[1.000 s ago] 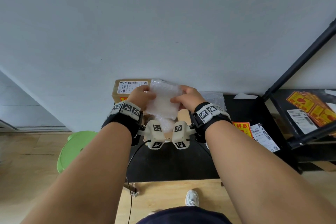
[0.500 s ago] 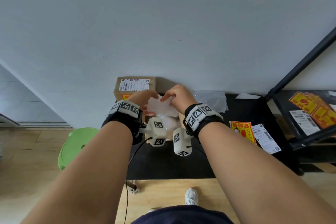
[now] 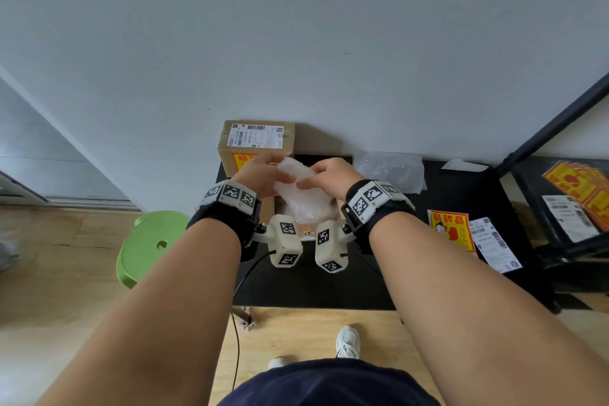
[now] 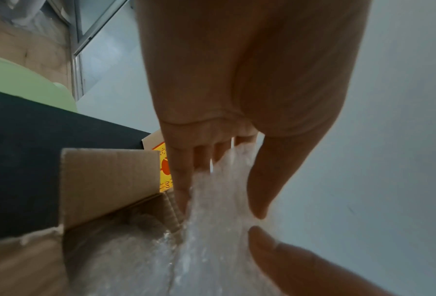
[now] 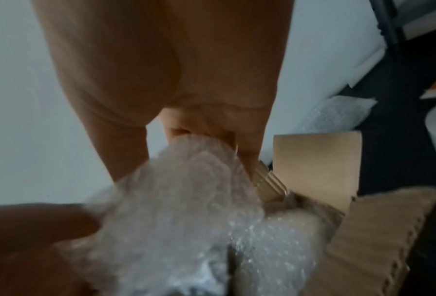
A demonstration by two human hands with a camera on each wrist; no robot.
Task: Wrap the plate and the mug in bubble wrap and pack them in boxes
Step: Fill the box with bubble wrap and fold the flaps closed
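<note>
open box (image 4: 105, 180) mouth: filled by bubble wrap (image 3: 298, 188) | left: sealed box (image 3: 255, 145)

Both forearms are left bare; a black strap (image 3: 227, 217) topped with white panels printed in black square markers is worn on the left wrist; a matching strap (image 3: 375, 204) is worn on the right; a cream housing (image 3: 285, 245) bearing markers is mounted below each; a thin black cable (image 3: 237, 333) is hung from the left unit; dark navy clothing (image 3: 329, 386) and white trainers (image 3: 347, 341) are worn.

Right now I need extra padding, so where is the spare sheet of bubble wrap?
In the head view, the spare bubble wrap lies on the black table against the wall, right of both hands.
</note>
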